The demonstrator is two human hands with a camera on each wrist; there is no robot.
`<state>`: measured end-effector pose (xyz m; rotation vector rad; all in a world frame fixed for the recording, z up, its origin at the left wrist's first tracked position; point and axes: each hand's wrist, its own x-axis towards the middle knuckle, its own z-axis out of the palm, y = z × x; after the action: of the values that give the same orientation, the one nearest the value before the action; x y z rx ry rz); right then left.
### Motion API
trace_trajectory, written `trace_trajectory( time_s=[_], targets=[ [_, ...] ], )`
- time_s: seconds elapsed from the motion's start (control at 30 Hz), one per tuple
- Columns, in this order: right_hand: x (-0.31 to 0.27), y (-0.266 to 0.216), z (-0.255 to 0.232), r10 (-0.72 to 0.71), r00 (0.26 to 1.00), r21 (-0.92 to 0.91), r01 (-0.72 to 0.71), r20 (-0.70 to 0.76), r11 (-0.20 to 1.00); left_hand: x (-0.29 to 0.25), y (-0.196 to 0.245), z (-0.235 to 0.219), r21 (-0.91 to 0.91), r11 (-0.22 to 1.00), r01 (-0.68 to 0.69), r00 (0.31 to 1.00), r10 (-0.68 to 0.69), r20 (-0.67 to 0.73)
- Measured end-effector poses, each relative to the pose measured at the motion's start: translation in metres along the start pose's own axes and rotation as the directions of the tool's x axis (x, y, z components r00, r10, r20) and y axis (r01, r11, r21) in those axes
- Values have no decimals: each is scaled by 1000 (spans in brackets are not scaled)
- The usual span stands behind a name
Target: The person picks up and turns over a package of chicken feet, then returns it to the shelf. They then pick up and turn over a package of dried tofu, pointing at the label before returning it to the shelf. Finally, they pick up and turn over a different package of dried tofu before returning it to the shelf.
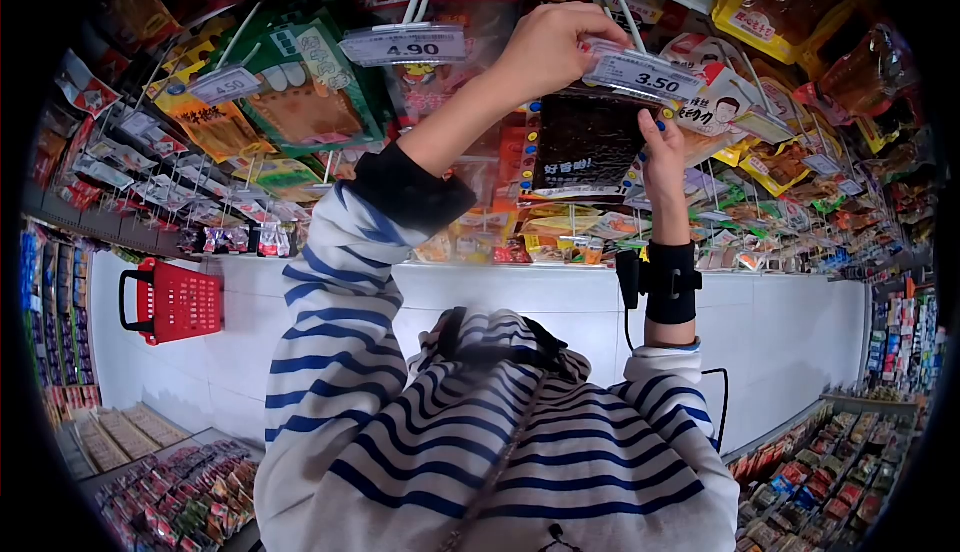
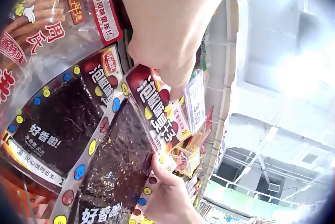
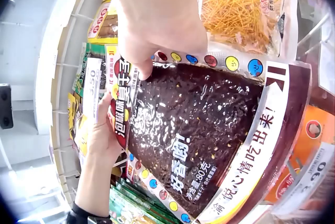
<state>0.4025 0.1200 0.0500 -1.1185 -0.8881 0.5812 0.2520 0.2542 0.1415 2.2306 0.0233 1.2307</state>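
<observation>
A dark brown snack bag point(image 1: 585, 152) with coloured dots along its sides hangs at the rack, behind the 3.50 price tag point(image 1: 645, 74). At the bag's top edge, beside the tag, my left hand point(image 1: 560, 47) pinches it; some fingertips are hidden. My right hand point(image 1: 664, 157) grips the side edge, thumb point(image 3: 144, 72) on the front. In the left wrist view, the gripped bag point(image 2: 115, 161) tilts in front of a similar bag point(image 2: 57, 124). The right wrist view shows its glossy front point(image 3: 193, 124) close up, with my left hand point(image 3: 102, 135) at the top edge.
Hanging snack packs, including a green one point(image 1: 305, 92), surround the hands, with metal hooks and a 4.90 tag point(image 1: 405, 47) projecting between them. A red basket point(image 1: 185, 302) is on the floor at the left. Low displays of packets point(image 1: 180, 492) flank the person.
</observation>
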Motion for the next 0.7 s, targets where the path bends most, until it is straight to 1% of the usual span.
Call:
trace_trajectory(
  time_s=[0.1, 0.2, 0.3, 0.4, 0.5, 0.6, 0.7],
  targets=[
    [0, -7, 4, 5, 1000, -6, -5, -5, 1000, 1, 0, 2, 10, 995, 95, 995, -95, 11],
    [0, -7, 3, 21, 1000, -5, -21, 6, 1000, 2, 3, 0, -23, 989, 149, 987, -147, 65],
    [1, -7, 2, 22, 999, -2, -22, 28, 1000, 1, 5, -5, -76, 980, 183, 980, -176, 91],
    [2, -13, 11, -36, 999, -11, 37, 5, 999, 2, -1, -7, -141, 968, 207, 974, -190, 122],
    [7, -9, 3, 43, 999, -52, -43, -2, 998, 7, -8, -5, -114, 973, 201, 972, -184, 144],
    [9, -10, 1, 84, 996, -39, -82, 32, 996, 10, -9, -5, -92, 976, 197, 973, -183, 139],
    [15, -9, 8, 25, 999, -39, -26, -25, 999, 12, -11, -6, -26, 979, 204, 971, -199, 134]
  ],
)
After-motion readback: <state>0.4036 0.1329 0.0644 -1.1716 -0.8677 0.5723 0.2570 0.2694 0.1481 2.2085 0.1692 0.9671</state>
